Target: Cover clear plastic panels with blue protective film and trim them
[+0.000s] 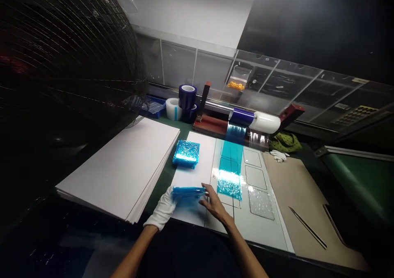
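Observation:
My left hand (166, 205), in a white glove, grips the left end of a stack of blue film sheets (188, 192), tilted up edge-on and a little blurred. At the stack's right end is my right hand (214, 203), bare, with fingertips on its edge and the thumb below. Just beyond lies a shiny pile of blue film pieces (186, 153) on white paper. To the right, a strip of blue film (230, 163) runs down from a blue film roll (242, 117) over a marked white board (258, 229). A clear film piece (261, 203) lies beside the strip.
A stack of white sheets (123, 167) lies left, beneath a large fan (76, 56). Tape rolls (187, 96) stand behind. A red roll holder (212, 125) also carries a white roll (265, 122). Tweezers (308, 228) rest on brown cardboard (310, 192), near a white glove (279, 156).

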A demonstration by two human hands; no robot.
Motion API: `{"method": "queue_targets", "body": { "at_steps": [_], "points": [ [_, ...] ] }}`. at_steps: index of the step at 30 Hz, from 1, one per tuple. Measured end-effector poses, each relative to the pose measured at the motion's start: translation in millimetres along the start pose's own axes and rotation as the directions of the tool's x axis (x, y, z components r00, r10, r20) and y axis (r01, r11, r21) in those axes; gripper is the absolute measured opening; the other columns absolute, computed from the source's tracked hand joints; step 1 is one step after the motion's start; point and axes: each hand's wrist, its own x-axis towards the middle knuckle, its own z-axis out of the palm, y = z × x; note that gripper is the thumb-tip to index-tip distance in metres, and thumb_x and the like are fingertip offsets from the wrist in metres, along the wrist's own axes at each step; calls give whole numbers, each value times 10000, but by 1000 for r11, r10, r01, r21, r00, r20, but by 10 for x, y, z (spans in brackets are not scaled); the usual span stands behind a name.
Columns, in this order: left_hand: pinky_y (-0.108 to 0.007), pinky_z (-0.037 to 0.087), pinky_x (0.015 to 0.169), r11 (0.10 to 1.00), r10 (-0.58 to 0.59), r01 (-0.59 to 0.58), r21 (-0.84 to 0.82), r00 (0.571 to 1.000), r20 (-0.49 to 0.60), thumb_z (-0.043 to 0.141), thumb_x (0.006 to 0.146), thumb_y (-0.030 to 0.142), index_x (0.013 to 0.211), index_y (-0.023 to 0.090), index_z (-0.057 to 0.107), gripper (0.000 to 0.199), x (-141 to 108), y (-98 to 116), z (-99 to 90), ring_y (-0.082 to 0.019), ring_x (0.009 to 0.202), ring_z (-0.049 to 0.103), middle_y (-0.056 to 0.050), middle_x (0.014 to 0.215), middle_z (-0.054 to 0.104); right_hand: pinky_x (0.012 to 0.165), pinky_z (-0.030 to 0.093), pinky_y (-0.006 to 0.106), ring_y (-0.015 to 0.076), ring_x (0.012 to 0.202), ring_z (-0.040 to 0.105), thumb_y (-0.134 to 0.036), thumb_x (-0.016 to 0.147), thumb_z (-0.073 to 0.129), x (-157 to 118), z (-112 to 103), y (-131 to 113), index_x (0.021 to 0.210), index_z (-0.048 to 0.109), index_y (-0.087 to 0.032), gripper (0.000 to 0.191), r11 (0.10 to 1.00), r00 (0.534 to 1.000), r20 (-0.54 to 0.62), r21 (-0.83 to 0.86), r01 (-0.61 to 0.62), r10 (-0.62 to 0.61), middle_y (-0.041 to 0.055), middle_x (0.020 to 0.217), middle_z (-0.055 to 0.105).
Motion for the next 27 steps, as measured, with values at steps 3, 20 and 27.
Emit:
{"method": "queue_targets", "body": {
  "at_steps": [3,20,27],
  "points": [
    [-297,447,906,999,-33,34,11,998,-61,592,733,347,1015,222,588,309,11,-24,8,-211,984,614,-68,1038,658,888,477,352,200,1033,561,-275,777,577,107,101,-96,1184,539,-231,411,999,1000,-27,52,-12,13,68,1153,558],
    [-333,507,798,989,-146,137,-58,969,-200,705,642,497,994,138,671,504,1455,752,-375,-236,885,653,-98,957,714,613,526,311,195,672,614,-515,752,607,1496,-196,-645,1042,657,-105,505,977,906,-372,146,-156,200,60,749,652],
    [-303,500,778,990,-143,144,-9,975,-173,658,680,528,1061,141,665,543,1734,833,-445,-229,898,652,-89,1001,713,691,515,317,187,708,619,-510,773,572,1723,-269,-725,1067,646,-146,474,978,892,-402,106,-181,209,72,923,650]
  ]
}}
